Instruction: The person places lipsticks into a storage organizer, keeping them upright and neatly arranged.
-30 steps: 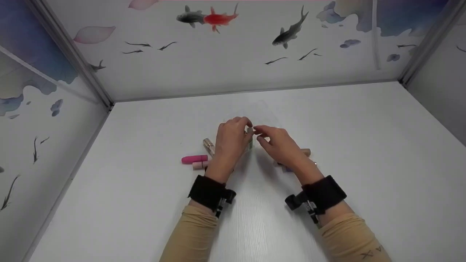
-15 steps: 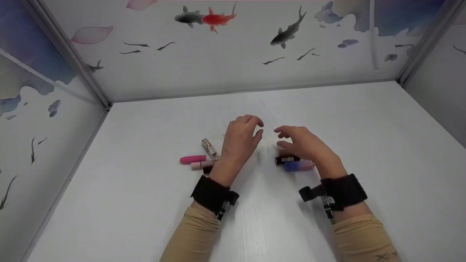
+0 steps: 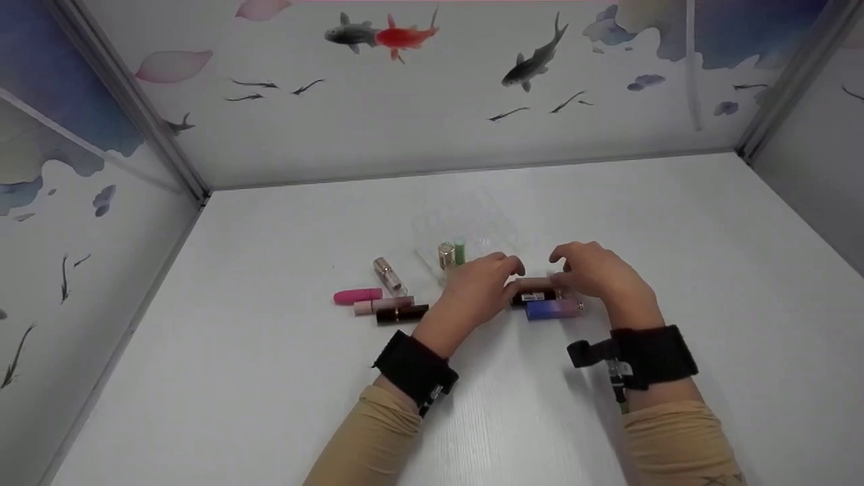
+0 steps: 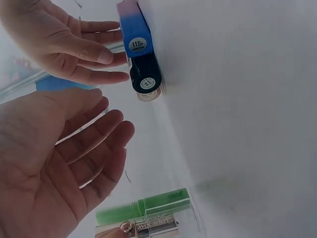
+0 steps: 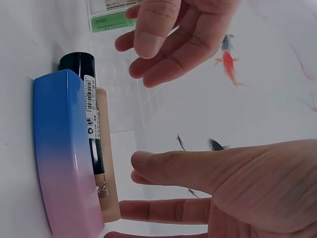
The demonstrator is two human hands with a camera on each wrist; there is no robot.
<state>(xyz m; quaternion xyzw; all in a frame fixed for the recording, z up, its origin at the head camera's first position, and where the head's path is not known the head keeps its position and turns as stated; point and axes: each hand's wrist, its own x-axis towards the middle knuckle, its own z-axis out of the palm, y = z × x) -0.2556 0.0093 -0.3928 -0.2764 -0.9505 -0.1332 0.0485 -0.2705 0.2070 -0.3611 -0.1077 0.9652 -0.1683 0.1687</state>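
Observation:
Three lip makeup tubes lie side by side at right of centre: a blue-to-pink one (image 3: pixel 553 310), a black one (image 5: pixel 89 106) with a barcode label, and a tan one (image 5: pixel 110 158). My left hand (image 3: pixel 476 289) is held just left of them, fingers loosely bent and holding nothing. At their right end is my right hand (image 3: pixel 604 273), fingers spread; in the right wrist view its fingertips reach the tan tube, though contact is hard to tell. A green tube (image 3: pixel 460 251) and a gold-capped tube (image 3: pixel 446 255) stand at the clear plastic organizer (image 3: pixel 466 209).
Left of my left hand lie a bright pink tube (image 3: pixel 358 295), a pale pink tube (image 3: pixel 383 306), a black tube (image 3: pixel 402 314) and a clear-and-gold tube (image 3: pixel 388 275). Printed panels (image 3: pixel 439 128) wall the white table (image 3: pixel 270 391) at the back and sides.
My hands have parted: the left came away from the green tube, moving right and nearer; the right moved rightward to the far end of the three tubes. The green and gold-capped tubes are uncovered.

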